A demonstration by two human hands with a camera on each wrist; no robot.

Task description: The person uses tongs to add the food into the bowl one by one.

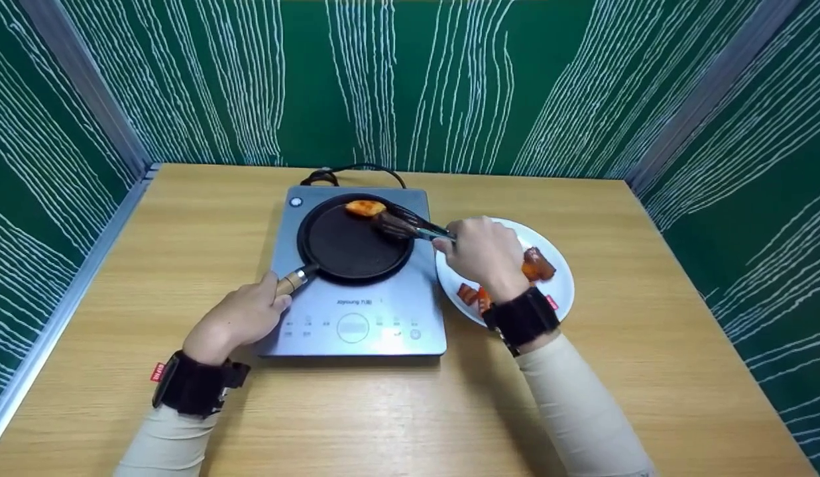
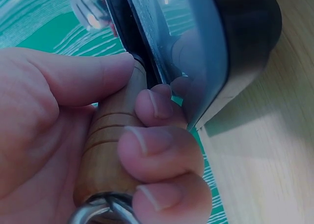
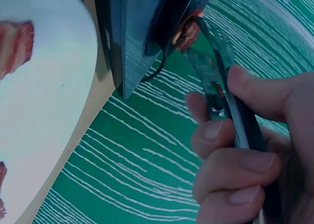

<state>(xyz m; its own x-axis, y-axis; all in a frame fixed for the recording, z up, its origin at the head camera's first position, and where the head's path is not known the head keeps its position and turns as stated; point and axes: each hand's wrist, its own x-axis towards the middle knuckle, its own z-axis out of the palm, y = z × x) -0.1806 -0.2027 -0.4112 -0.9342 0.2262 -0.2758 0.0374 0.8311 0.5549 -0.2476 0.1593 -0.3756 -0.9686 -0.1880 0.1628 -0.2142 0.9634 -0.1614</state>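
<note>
The left hand curls fingers and thumb round the handle of the pan, while the right hand grips the tongs, whose tips meet the dark meat at the pan's far side, beside an orange piece; whether they pinch it cannot be told. The pan sits on the cooker, and just right of that is the plate with more food. A loose squeeze could drop the meat, a sideways nudge could push the orange piece over the low rim, and a tug on the handle could slide the pan.
</note>
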